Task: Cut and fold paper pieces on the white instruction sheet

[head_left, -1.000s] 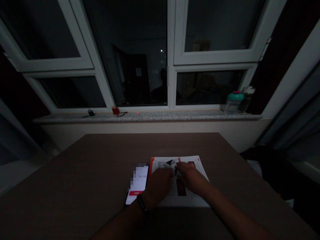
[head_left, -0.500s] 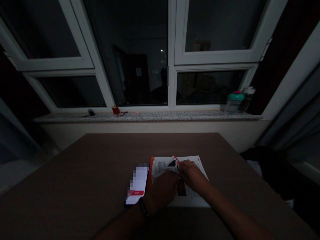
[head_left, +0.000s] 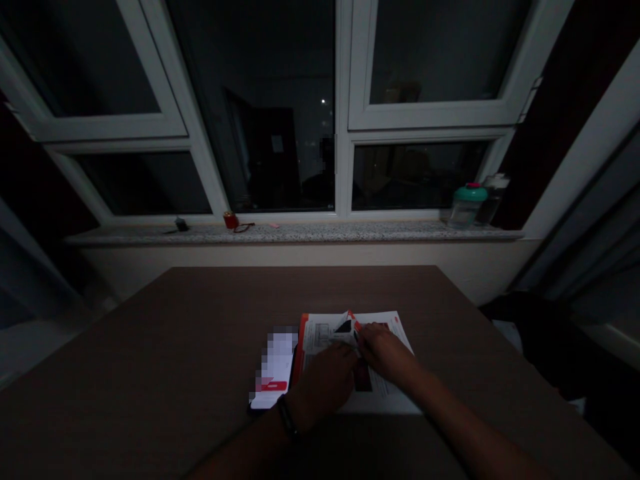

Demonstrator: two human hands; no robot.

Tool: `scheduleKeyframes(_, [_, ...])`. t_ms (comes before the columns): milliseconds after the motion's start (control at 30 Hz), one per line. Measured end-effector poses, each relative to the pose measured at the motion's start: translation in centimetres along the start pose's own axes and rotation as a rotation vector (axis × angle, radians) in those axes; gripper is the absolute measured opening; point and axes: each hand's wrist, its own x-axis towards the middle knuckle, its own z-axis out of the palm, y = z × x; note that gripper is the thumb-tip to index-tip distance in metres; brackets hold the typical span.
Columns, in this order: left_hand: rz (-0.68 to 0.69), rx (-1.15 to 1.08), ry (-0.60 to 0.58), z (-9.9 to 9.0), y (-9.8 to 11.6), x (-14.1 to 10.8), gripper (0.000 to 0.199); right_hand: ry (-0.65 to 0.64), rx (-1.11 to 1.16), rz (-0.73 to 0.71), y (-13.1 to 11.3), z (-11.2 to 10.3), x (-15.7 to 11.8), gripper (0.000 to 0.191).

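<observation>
Head view: your left hand (head_left: 324, 381) and right hand (head_left: 385, 352) pinch the raised fold (head_left: 346, 330) of the printed sheet (head_left: 323, 340) near the counter (head_left: 215, 333) front edge.

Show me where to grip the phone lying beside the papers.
Grip the phone by its long left edge, coming from the left: it lies flat on the table, its right edge close against the papers, and the left hand sits at that side.
</observation>
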Motion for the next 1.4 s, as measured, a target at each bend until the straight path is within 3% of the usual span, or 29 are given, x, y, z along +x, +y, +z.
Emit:
scheduleKeyframes(267, [0.001,-0.030,0.018,0.3,0.0,-0.1,0.031,0.083,0.076,-0.090,1.4,0.4,-0.7,0.019])
scheduleKeyframes(533, [-0.019,-0.016,-0.042,-0.6,0.8,-0.4,0.029,0.072,0.025,-0.121,0.8,-0.4,-1.0,0.017])
scheduleKeyframes(767, [-0.037,0.059,0.029,-0.1,0.8,-0.5,0.024,0.065,-0.006,-0.126,0.6,-0.4,-1.1,0.017])
scheduleKeyframes(1033, [-0.180,0.219,0.050,0.5,0.1,-0.4,0.030,0.002,0.181,-0.272,0.3,-0.2,-1.3,0.042])
scheduleKeyframes(1400, [0.009,0.165,0.056,-0.2,0.6,-0.3,0.021,0.081,0.120,-0.106,0.0,0.1,-1.0,0.027])
